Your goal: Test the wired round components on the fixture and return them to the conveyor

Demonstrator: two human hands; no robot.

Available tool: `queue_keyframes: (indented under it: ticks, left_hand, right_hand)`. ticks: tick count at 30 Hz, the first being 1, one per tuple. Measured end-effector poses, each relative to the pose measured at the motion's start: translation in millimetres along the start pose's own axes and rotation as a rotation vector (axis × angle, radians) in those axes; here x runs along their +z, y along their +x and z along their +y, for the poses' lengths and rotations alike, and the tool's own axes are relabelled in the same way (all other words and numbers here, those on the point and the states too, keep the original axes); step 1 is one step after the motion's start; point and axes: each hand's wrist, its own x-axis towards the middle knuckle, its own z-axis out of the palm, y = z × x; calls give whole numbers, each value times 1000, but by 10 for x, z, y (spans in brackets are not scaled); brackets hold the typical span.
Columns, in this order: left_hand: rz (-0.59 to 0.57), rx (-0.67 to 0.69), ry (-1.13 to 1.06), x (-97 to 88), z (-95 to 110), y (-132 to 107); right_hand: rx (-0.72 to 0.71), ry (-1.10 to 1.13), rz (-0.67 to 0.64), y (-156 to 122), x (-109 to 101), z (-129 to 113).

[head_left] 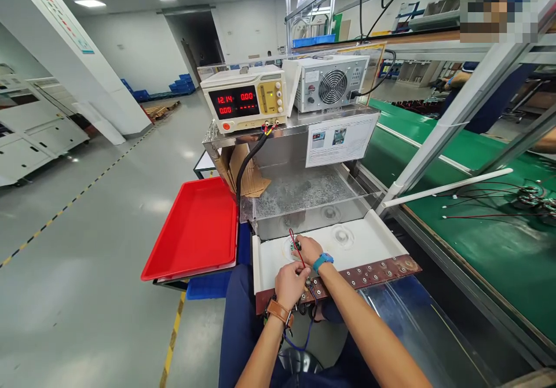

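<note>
Over the white work tray [271, 263], my right hand [309, 251], with a blue watch band at its wrist, is closed on a small round circuit board [292, 245]. From the board a red wire [297, 251] loops up and back down toward me. My left hand [290, 285], wearing a brown strap, pinches the lower end of this wire in front of the right hand. Just beneath the fingers runs a reddish-brown strip [365, 277] with metal studs along the tray's front edge. Dark and blue cables hang below it. The fingers partly hide the board and the wire's end.
A power supply [244, 99] with red digits stands on a metal shelf behind, beside a grey fan-backed unit [332, 84]. At left lies a red tray [195, 226]. A green conveyor [490, 214] carrying wired parts is at right; a co-worker's arm shows beyond it.
</note>
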Motion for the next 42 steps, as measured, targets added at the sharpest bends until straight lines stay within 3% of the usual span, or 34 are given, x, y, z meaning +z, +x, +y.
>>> queue_keyframes:
  ticks: [25, 42]
  left_hand:
    - [0, 18, 5, -6, 2, -3]
    - [-27, -43, -21, -2, 7, 10]
  right_hand:
    - [-25, 0, 10, -7, 28, 27]
    - [-16, -77, -41, 9, 1, -61]
